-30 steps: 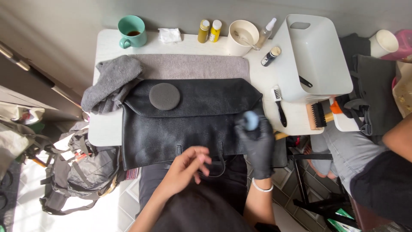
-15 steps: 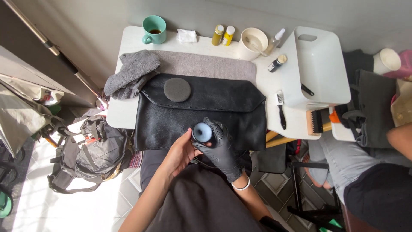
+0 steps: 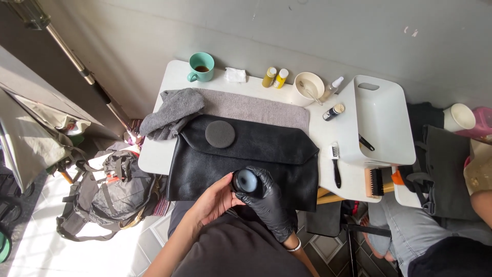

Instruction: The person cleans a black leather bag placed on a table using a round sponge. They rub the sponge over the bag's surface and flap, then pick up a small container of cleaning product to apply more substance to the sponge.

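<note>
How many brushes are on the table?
2: a slim black-handled brush beside the white tray, and a wooden brush at the table's front right edge. Others could be hidden inside the tray.

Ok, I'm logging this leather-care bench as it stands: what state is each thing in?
Black leather bag: flat, flap closed.
Round sponge: lying on the flap.
Small round tin: held in both hands.
Right hand: black glove on.
Left hand: bare.
Green mug: upright, dark liquid inside.
Grey towel: bunched up.
</note>
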